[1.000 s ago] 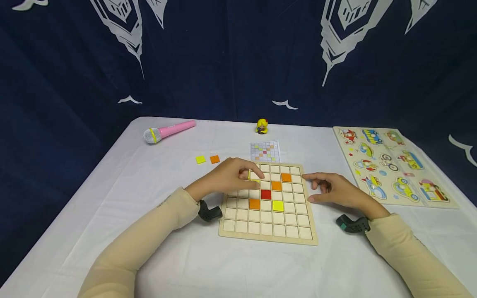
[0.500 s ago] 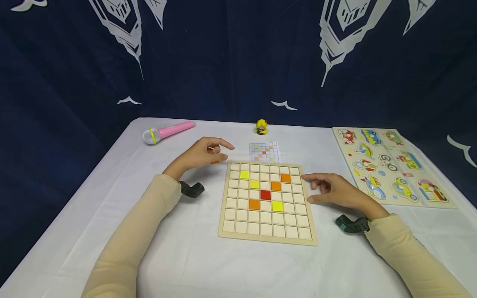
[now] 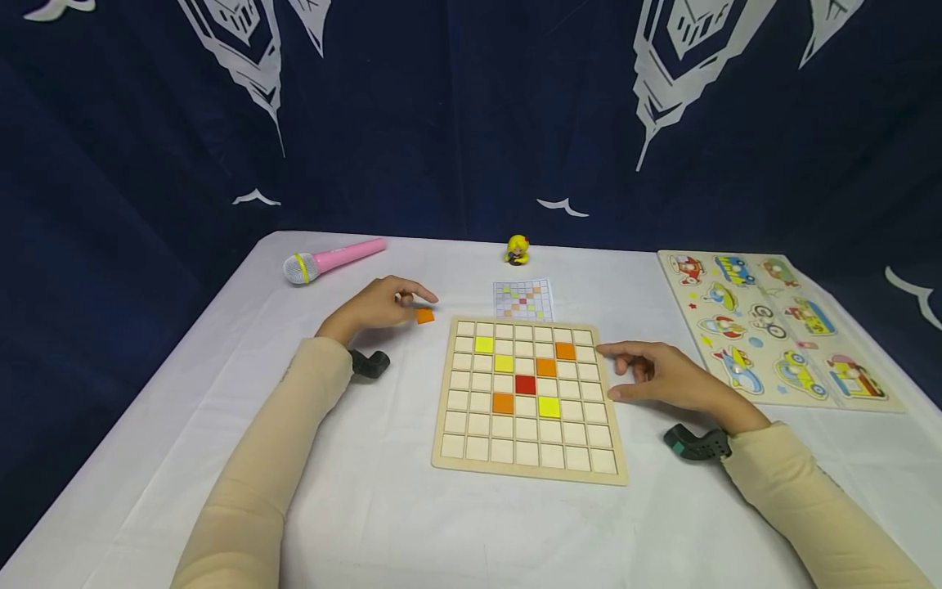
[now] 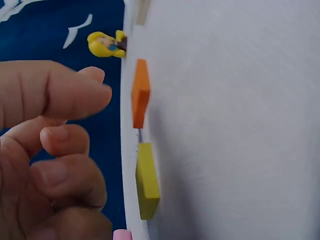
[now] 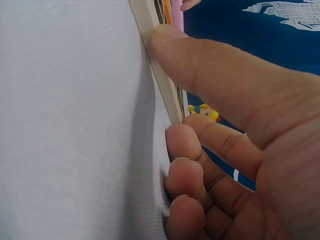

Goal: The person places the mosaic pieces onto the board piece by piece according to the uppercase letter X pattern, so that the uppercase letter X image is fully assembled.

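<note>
My left hand [image 3: 377,303] hovers behind the board's left corner with loosely bent fingers and nothing in them. Beside its fingertips lies an orange square tile [image 3: 425,316]. The left wrist view also has a yellow tile [image 4: 147,181] on the cloth, hidden under that hand in the head view. A wooden grid board [image 3: 527,452] bears a red tile [image 3: 526,384] near its middle, with yellow tiles [image 3: 549,406] and orange tiles [image 3: 503,403] around it. At its right edge, my right hand [image 3: 662,376] rests with thumb and index fingertip against the wood.
Behind the board lies a small printed pattern card [image 3: 523,300], and farther back a yellow-haired figurine [image 3: 518,250]. A pink toy microphone [image 3: 334,260] lies at back left. To the right is a vehicle picture puzzle [image 3: 780,335]. A dark curtain [image 3: 456,123] hangs behind the table.
My left hand has moved off the board, back and left to the loose tiles. A second yellow tile now shows at the board's upper left. The right hand stays put.
</note>
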A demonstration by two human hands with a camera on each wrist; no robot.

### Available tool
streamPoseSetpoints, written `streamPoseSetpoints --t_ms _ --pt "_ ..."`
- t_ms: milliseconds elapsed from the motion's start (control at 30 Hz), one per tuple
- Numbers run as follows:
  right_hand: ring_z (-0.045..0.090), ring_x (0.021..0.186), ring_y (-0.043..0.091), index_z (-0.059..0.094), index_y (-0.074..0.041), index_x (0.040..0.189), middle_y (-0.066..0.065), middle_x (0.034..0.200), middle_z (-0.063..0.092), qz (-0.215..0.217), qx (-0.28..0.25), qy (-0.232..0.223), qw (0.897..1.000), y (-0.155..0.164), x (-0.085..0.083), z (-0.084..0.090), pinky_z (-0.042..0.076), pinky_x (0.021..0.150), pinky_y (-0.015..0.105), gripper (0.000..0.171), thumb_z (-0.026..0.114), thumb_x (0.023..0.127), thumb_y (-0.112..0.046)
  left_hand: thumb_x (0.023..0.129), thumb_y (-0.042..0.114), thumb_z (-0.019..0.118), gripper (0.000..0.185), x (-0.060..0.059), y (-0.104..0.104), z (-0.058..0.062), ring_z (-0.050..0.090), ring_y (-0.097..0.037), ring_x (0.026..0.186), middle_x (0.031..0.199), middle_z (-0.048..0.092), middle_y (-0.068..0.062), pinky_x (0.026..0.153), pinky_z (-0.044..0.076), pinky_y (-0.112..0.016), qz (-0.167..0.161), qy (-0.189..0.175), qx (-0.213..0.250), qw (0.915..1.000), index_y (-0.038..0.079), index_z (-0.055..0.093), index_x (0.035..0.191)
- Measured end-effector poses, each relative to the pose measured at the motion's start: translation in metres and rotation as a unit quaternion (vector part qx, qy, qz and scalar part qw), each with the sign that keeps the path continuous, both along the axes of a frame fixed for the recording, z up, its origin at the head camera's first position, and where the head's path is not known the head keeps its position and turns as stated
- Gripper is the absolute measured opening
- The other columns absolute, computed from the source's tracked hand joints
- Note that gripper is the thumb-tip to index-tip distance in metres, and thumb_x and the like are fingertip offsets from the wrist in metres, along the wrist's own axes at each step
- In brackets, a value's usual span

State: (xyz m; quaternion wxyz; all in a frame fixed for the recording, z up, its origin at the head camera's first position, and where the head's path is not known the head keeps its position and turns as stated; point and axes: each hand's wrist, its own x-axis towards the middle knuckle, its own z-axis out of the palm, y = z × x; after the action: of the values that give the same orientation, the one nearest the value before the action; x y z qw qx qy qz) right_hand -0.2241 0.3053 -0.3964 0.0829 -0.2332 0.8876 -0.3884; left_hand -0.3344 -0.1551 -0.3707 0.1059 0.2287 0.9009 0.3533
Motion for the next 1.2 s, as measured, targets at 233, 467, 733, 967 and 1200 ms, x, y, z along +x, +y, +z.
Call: streamPoseSetpoints --t_ms 233,467,733,967,1200 --pt "0.048 0.072 0.010 0.062 0.011 0.142 0.005 0.100 0.060 -0.001 0.002 0.002 1.000 0.000 0.000 0.000 0.042 0.064 0.025 0.065 0.091 0.086 -0.007 0.091 0.001 0.060 0.048 0.002 0.001 -0.002 0.050 -0.027 0.101 0.099 0.056 -0.008 0.092 0.041 -0.042 0.009 0.029 -0.079 0.9964 0.014 0.077 0.134" --pt "0.048 0.071 0.010 0.062 0.012 0.142 0.006 0.099 0.060 0.002 -0.003 0.001 1.000 -0.001 0.000 0.001 0.042 0.063 0.026 0.065 0.090 0.086 -0.006 0.096 0.009 0.072 0.036 0.003 0.002 -0.002 0.050 -0.028 0.102 0.099 0.059 -0.009 0.094 0.040 -0.043 0.003 0.027 -0.095 0.9951 0.013 0.078 0.131" --pt "0.047 0.071 0.011 0.061 0.011 0.142 0.005 0.100 0.060 0.002 -0.003 0.001 1.000 0.000 0.000 0.000 0.041 0.063 0.026 0.065 0.090 0.087 -0.006 0.089 0.017 0.085 0.027 0.004 0.003 -0.004 0.048 -0.024 0.096 0.083 0.050 -0.001 0.089 0.037 -0.038 0.006 0.007 -0.081 0.9967 0.012 0.082 0.115" --pt "0.048 0.072 0.011 0.061 0.011 0.143 0.006 0.100 0.060 -0.002 -0.001 -0.003 1.000 0.000 0.001 0.000 0.041 0.063 0.026 0.066 0.091 0.087 -0.007 0.085 0.022 0.088 0.027 0.008 0.006 -0.001 0.049 -0.023 0.090 0.076 0.051 0.000 0.084 0.036 -0.037 0.002 0.030 -0.055 0.9980 0.012 0.082 0.109" --pt "0.047 0.072 0.011 0.061 0.011 0.143 0.006 0.100 0.059 -0.002 -0.006 -0.006 1.000 0.001 0.000 0.000 0.041 0.063 0.026 0.066 0.090 0.087 -0.007 0.083 0.025 0.087 0.028 0.016 0.015 -0.001 0.048 -0.021 0.081 0.076 0.049 0.001 0.074 0.036 -0.035 -0.023 0.034 -0.036 0.9985 0.015 0.082 0.108"
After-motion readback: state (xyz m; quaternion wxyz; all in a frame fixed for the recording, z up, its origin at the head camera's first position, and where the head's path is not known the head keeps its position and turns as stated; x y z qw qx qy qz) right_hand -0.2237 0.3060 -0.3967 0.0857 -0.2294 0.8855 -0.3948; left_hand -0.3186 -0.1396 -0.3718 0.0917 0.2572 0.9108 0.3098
